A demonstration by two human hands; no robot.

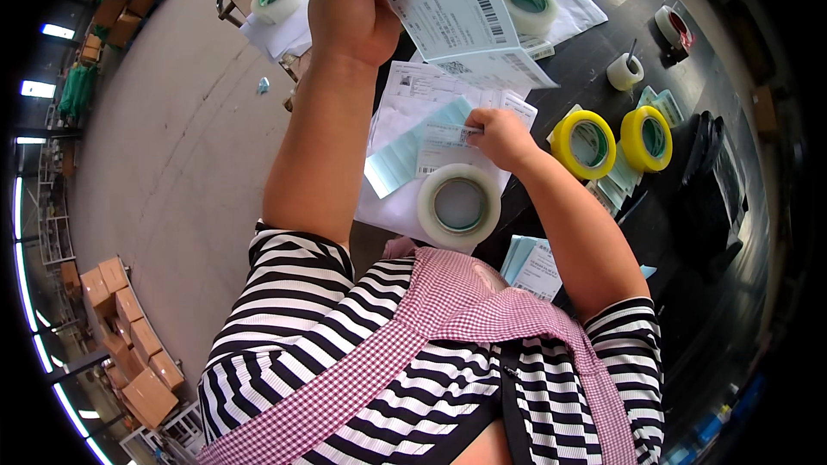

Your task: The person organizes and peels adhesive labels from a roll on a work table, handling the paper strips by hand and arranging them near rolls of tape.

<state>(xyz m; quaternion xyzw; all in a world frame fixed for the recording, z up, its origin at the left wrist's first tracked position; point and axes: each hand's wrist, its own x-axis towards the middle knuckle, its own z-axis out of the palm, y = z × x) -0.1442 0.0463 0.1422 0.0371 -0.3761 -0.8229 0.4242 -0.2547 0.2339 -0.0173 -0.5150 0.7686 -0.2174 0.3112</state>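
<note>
Overhead, pale blue barcoded label sheet [452, 0]

Left hand [353, 13] grips thin paper label sheet [448, 0], matt, pale blue w/ print. Right hand [500, 138] at 12 o'clock of clear tape roll [459, 205], glossy plastic, pinches small paper slip [444, 133]. Yellow tape rolls [586, 145] at 3 o'clock: shiny plastic. Tabletop [603, 30] dark, smooth, slight sheen. Cardboard boxes [146, 396] at 8 o'clock, matt brown. Apron [482, 310] checked cloth.
</note>
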